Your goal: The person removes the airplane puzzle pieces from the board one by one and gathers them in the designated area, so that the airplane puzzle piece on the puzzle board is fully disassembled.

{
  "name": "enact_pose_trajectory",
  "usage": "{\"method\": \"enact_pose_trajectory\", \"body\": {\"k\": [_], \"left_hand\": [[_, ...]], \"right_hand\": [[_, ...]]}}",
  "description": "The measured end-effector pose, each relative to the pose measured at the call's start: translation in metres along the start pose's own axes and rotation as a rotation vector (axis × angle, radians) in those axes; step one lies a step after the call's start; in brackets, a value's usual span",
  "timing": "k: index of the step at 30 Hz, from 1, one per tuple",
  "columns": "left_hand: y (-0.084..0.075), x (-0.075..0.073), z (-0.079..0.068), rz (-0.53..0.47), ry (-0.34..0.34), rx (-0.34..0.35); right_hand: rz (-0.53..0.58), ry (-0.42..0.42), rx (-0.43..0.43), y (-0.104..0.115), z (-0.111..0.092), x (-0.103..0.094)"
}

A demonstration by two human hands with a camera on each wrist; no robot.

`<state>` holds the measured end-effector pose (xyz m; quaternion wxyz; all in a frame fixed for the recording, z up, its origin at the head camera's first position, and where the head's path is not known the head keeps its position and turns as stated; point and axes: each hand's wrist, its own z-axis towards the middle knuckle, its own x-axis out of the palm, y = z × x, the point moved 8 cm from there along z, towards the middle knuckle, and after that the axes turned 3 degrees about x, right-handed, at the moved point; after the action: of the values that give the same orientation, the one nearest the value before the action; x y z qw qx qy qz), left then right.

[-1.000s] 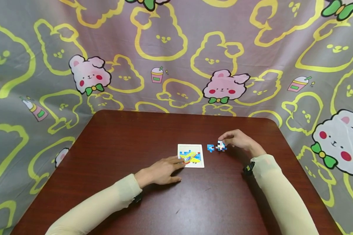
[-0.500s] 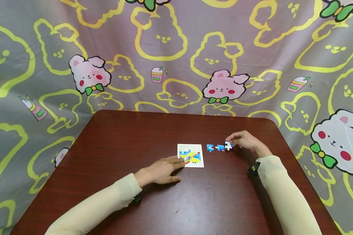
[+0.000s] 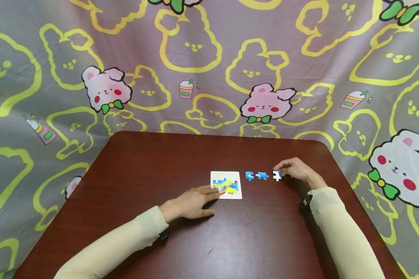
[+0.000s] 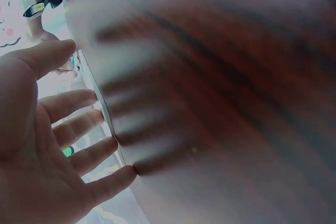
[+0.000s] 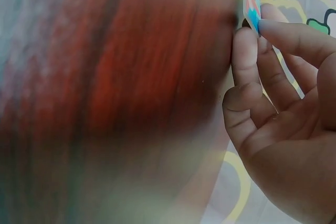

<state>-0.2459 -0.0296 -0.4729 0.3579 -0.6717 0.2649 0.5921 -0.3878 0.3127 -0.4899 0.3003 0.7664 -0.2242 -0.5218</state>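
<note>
In the head view, my left hand (image 3: 191, 202) lies with outstretched fingers on the left side of a white-framed jigsaw board (image 3: 230, 196), which carries a yellow airplane picture. The left wrist view has those fingertips along the board's thin edge. My right hand (image 3: 296, 170) pinches a puzzle piece (image 3: 277, 176) between thumb and fingers at the right of the table. Seen edge-on in the right wrist view, the same piece (image 5: 252, 11) shows blue and pink printing. Two blue puzzle pieces, one nearer the board (image 3: 249, 176) and one farther right (image 3: 262, 175), lie between board and right hand.
The dark brown wooden table (image 3: 153, 162) has rounded far corners. Behind it and along both sides hangs a grey curtain (image 3: 209, 81) printed with cartoon rabbits and yellow outlines.
My right hand has drawn the pinched piece rightward, off the blue piece it overlapped, and now holds it apart on the right. The left hand and board have stayed in place.
</note>
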Motion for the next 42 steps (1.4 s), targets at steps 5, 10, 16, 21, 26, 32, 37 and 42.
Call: {"method": "enact_pose_trajectory", "body": {"k": [5,10,16,21,26,32,37,42], "left_hand": [[0.0,0.001,0.0,0.001,-0.001,0.0],[0.0,0.0,0.0,-0.004,-0.002,0.004],[0.0,0.0,0.0,-0.002,0.003,0.003],[-0.001,0.0,0.0,-0.002,0.008,0.005],[-0.002,0.0,0.0,-0.008,0.012,0.003],[-0.003,0.0,0.0,-0.004,0.01,0.002],[-0.003,-0.001,0.0,-0.008,0.005,0.006],[-0.004,-0.002,0.0,0.002,-0.004,0.017]], "right_hand": [[-0.011,-0.013,-0.013,-0.001,0.001,0.001],[-0.019,-0.016,-0.024,-0.001,0.001,0.0],[-0.016,-0.027,-0.039,0.005,0.0,0.001],[-0.023,-0.026,-0.088,0.015,0.001,0.005],[-0.046,-0.022,-0.117,0.027,0.001,0.01],[0.005,0.006,-0.15,0.039,0.001,0.019],[0.049,0.041,-0.155,0.049,0.003,0.027],[0.085,0.078,-0.139,0.06,0.002,0.035]]}}
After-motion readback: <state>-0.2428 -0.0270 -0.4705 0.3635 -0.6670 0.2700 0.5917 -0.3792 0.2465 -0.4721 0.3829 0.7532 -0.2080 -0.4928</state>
